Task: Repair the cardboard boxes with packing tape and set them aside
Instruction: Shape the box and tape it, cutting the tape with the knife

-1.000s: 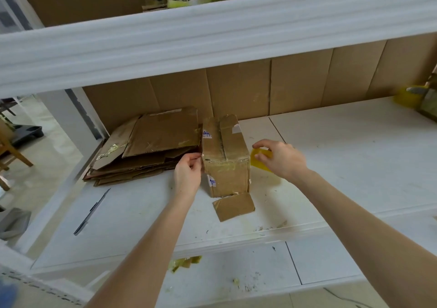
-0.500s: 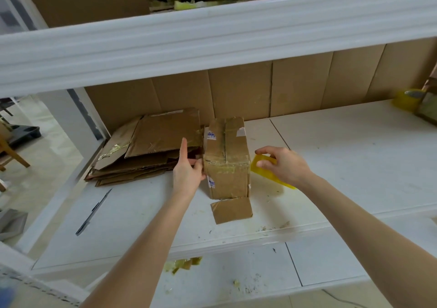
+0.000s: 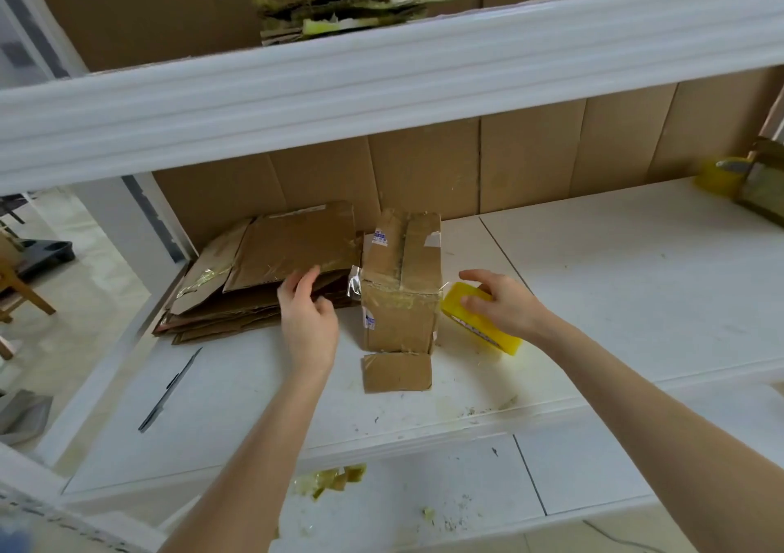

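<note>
Both hands reach out over the white shelf point(image 3: 594, 276). My left hand point(image 3: 307, 319) is loose and holds nothing: the fingers point(image 3: 312, 276) are slightly spread and gently bent, their tips over the near edge of the stack of flattened cardboard point(image 3: 271, 255), the thumb turned toward the box. I cannot tell whether the fingertips touch the stack or hang just above it. The hand is just beside the box's left side but apart from it, near a strip of clear tape point(image 3: 354, 284) that sticks out from the box's upper left corner.

My right hand point(image 3: 507, 304) grips a yellow block point(image 3: 488, 329), with the fingers curled over its top and the forefinger stretched out above it. The block lies tilted, its far end just beside the box's upper right edge.

The cardboard box point(image 3: 401, 298) stands upright on the shelf between my two hands, its top flaps closed with old tape along the seam. One brown flap point(image 3: 396, 372) lies flat on the shelf against its near side.

A slim dark pen-like tool point(image 3: 169, 387) lies to the left, well apart from the box.
</note>
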